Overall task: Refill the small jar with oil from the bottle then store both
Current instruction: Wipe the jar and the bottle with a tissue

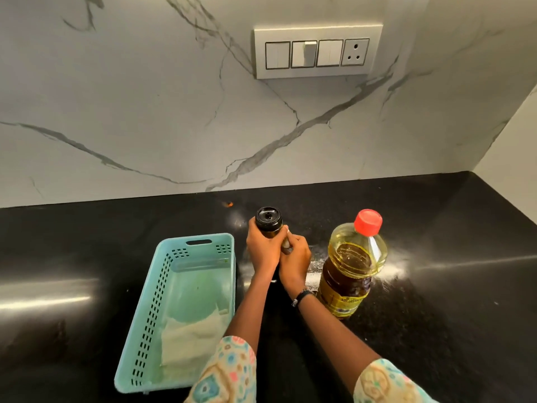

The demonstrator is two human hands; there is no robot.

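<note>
The small dark jar (268, 219) with a black lid stands on the black counter, near the middle. My left hand (261, 248) is wrapped around its body. My right hand (295, 257) presses against the jar's right side with a small pale scrap, perhaps a tissue (286, 238), between its fingers. The oil bottle (350, 269), clear plastic with yellow oil, a red cap and a yellow label, stands upright just right of my right hand, not touched.
A turquoise plastic basket (148, 315) lies left of my arms, with a pale folded cloth (189, 338) in it. The black counter (450, 286) ends at a marble wall with a switch panel (318, 50). A side wall closes the right corner.
</note>
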